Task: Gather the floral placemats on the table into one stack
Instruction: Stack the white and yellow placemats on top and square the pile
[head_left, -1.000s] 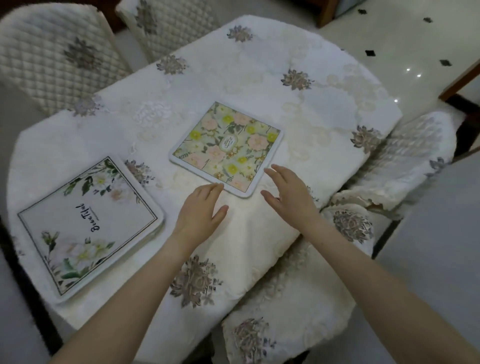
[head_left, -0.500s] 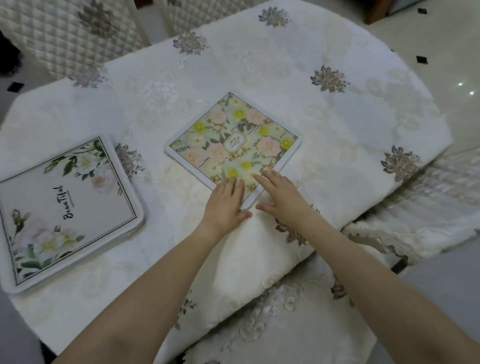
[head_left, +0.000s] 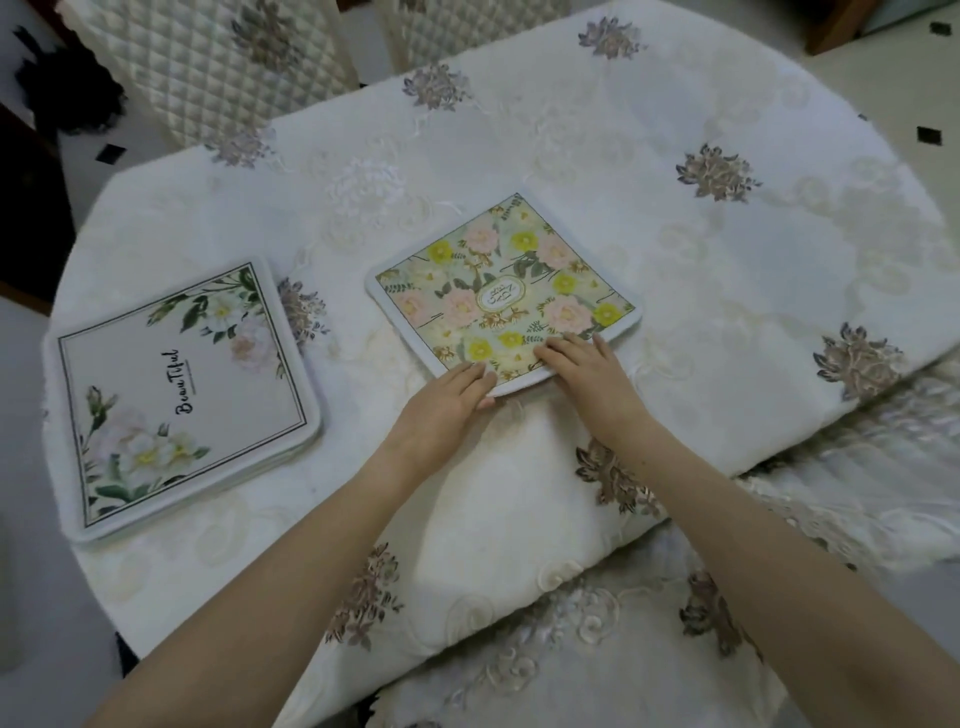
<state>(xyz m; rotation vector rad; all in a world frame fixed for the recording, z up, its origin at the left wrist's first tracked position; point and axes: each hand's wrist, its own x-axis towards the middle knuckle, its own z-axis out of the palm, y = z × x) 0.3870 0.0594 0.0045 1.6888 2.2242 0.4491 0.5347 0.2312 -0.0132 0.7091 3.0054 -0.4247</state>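
A square placemat with pink and yellow flowers (head_left: 501, 283) lies near the middle of the table. My left hand (head_left: 447, 402) rests at its near corner, fingertips on the edge and thumb at the rim. My right hand (head_left: 584, 371) lies flat on the same near corner, fingers spread on the print. To the left sits a pale placemat with white flowers and the word "Beautiful" (head_left: 182, 400); its thick layered edge suggests several mats stacked. The two mats are apart.
An embroidered cream tablecloth (head_left: 701, 270) covers the oval table. Quilted chair backs (head_left: 208, 67) stand at the far side. A cushioned chair (head_left: 597, 649) is below me at the near edge. Tiled floor shows at the right.
Both hands have moved forward from the bare cloth onto the near corner of the pink and yellow placemat. The view has shifted closer over the table.
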